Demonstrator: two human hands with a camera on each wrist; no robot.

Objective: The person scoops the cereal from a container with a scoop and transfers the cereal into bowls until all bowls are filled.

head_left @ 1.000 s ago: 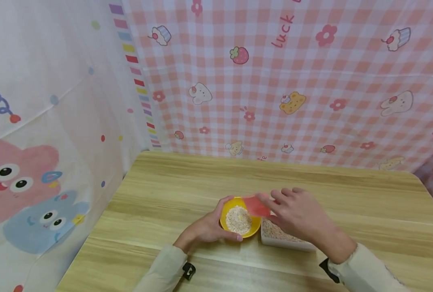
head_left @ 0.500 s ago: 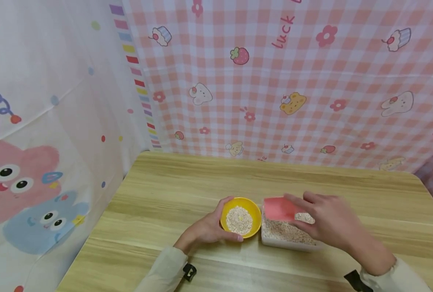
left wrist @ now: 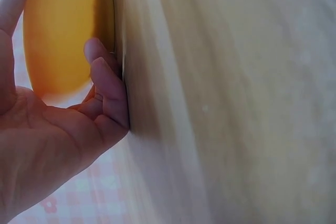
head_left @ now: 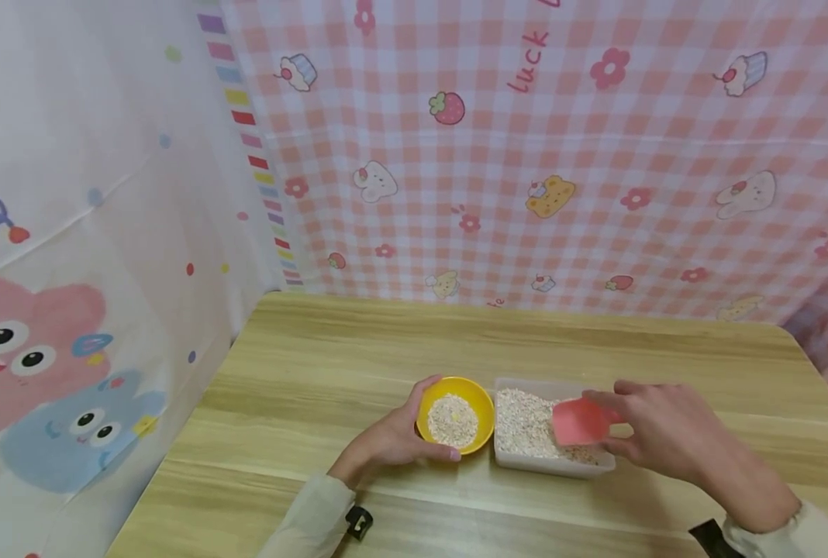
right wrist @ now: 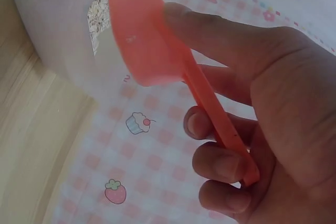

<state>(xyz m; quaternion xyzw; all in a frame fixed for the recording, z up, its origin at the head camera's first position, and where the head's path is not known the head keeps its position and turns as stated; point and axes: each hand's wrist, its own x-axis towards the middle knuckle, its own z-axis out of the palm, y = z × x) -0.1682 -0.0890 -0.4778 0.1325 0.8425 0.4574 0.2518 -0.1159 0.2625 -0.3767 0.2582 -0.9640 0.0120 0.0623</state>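
My left hand (head_left: 395, 435) holds a yellow bowl (head_left: 485, 418) from its left side, thumb at the near rim and fingers round the far side. Pale flakes that look like oats (head_left: 453, 421) lie in it. Seen from the left wrist, the bowl (left wrist: 58, 35) stands on its foot on the table, some fingers curled low beside it. My right hand (head_left: 672, 434) grips a pink-red scoop (head_left: 578, 422) over the right part of a flake-filled container. In the right wrist view, fingers wrap the scoop's handle (right wrist: 220, 121) and the thumb presses near its head.
The translucent white rectangular container (head_left: 550, 465) sits close against the bowl's right side. Both stand on a wood-grain table (head_left: 358, 341). A pink checked cloth (head_left: 498, 170) hangs behind the table, and a white printed cloth (head_left: 142, 209) hangs at the left.
My right hand has carried the scoop rightward from over the bowl to over the container's right part. My left hand still holds the bowl in place.
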